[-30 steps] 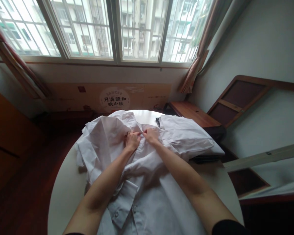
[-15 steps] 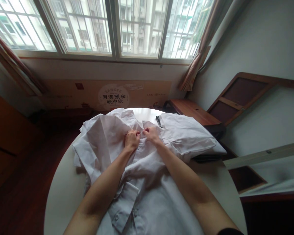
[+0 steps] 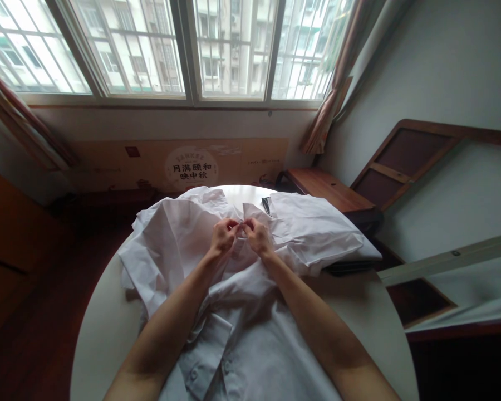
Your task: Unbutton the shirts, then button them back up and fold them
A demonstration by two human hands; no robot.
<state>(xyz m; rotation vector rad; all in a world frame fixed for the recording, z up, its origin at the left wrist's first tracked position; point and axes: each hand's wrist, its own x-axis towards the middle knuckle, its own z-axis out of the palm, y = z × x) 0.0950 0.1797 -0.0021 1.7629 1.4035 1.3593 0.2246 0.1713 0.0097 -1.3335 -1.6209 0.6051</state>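
A white shirt (image 3: 259, 328) lies spread over a round white table (image 3: 96, 328), its buttoned cuff toward me. At the shirt's collar area, my left hand (image 3: 224, 234) pinches the fabric edge between thumb and fingers. Right beside it, my right hand (image 3: 256, 234) pinches the facing edge, and the fingertips of both hands meet. Whether a button sits between them is too small to tell. More white cloth (image 3: 317, 223), looking folded, lies to the right of my right hand, with something dark showing under it.
Behind the table a wooden bench or low cabinet (image 3: 329, 189) stands at the right, near a wood-framed panel (image 3: 404, 156). A printed banner (image 3: 229, 161) runs along the wall under the barred window (image 3: 229, 50). Curtains (image 3: 323, 122) hang at the window's sides.
My left hand has shifted slightly upward and its fingertips have closed in on those of my right hand. The gap between the hands is gone. The view has moved a little.
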